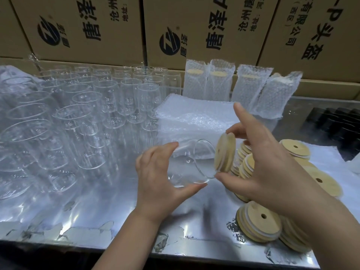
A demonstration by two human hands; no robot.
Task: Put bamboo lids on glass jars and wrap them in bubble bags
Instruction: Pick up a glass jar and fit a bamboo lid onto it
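A bamboo lid (pixel 225 152) hovered just off the glass jar (pixel 192 152) mouth.
The left hand (pixel 161 172) wrapped the probably slick, fragile body; the right hand (pixel 263 162) pinched the light, stiff rim.

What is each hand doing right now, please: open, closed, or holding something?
Left hand: grips a glass jar, tipped sideways.
Right hand: pinches a bamboo lid by its edge, at the jar's mouth.

Clear glass jar (pixel 190 159) tilted sideways, mouth facing round bamboo lid (pixel 225 152) held on edge just beside it.
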